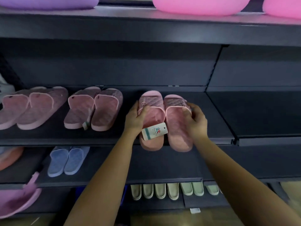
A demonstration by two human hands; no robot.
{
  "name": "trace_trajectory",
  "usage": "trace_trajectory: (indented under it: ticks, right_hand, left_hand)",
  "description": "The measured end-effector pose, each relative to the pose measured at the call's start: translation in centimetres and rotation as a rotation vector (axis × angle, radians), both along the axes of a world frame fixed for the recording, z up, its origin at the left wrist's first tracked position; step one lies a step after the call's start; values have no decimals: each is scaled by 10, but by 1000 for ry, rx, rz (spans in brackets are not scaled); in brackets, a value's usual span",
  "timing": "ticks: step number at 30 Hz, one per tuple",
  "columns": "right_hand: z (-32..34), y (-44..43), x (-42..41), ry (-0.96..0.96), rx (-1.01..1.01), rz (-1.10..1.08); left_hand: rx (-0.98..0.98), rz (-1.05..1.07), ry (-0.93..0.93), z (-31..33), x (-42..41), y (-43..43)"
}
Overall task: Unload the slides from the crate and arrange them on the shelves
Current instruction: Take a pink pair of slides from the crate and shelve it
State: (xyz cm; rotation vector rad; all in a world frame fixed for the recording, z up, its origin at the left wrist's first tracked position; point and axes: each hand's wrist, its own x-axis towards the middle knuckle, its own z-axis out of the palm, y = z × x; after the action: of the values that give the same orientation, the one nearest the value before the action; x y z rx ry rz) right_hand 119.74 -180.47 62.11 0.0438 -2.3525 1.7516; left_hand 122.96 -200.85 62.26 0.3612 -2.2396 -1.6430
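Note:
A pair of pink quilted slides lies on the dark middle shelf [219,115], heels hanging over its front edge. My left hand [136,119] grips the left slide [152,115] at its outer side by the strap. My right hand [196,121] grips the right slide [177,124] at its outer side. A white paper tag [154,131] with a green stripe hangs between them. Two more pink pairs, one [31,106] and the other [94,108], lie to the left on the same shelf. The crate is out of view.
A blue pair [68,160] sits on the shelf below, with an orange slide [9,157] at the far left. Pale green slides [167,190] line the lowest shelf. Purple [48,2] and pink [200,5] tubs stand on the top shelf. A pink basin [17,201] is lower left.

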Motion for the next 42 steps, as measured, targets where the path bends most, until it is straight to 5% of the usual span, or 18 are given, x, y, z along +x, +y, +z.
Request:
trace_trajectory:
  ticks: [23, 42]
  right_hand:
    - [-6, 0, -24, 122, 349, 62]
    - [-6, -13, -65, 147, 394, 74]
  left_hand:
    - [-462, -22, -189, -18, 2, 4]
    - [-487, -22, -143, -11, -39, -10]
